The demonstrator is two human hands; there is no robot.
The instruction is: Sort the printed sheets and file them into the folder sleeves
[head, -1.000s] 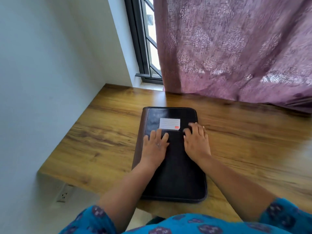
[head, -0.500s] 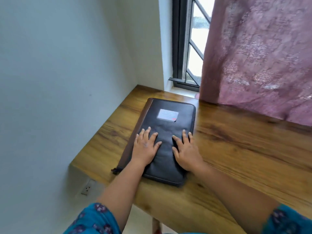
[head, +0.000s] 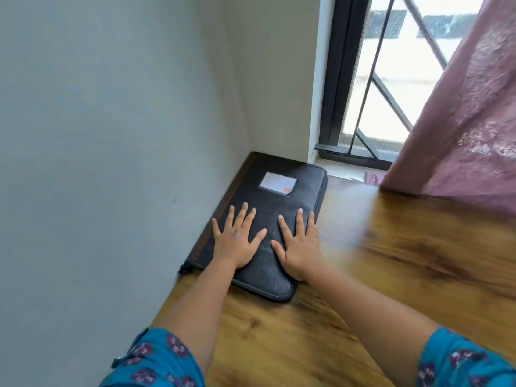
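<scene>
A closed black zip folder [head: 282, 203] with a brown spine and a small white label [head: 278, 182] lies on the wooden desk [head: 405, 269], pushed into the far left corner against the wall. My left hand [head: 237, 241] lies flat on the cover near the spine, fingers spread. My right hand [head: 298, 247] lies flat beside it, nearer the folder's right edge. No printed sheets are in view.
A grey wall [head: 111, 135] runs along the desk's left edge. A black-framed window [head: 371, 88] with a grille sits behind the folder. A mauve curtain [head: 469, 129] hangs over the desk's back right.
Under both flat hands the folder has slid away from me and to the left, into the corner by the wall. The view has swung left and closer.
</scene>
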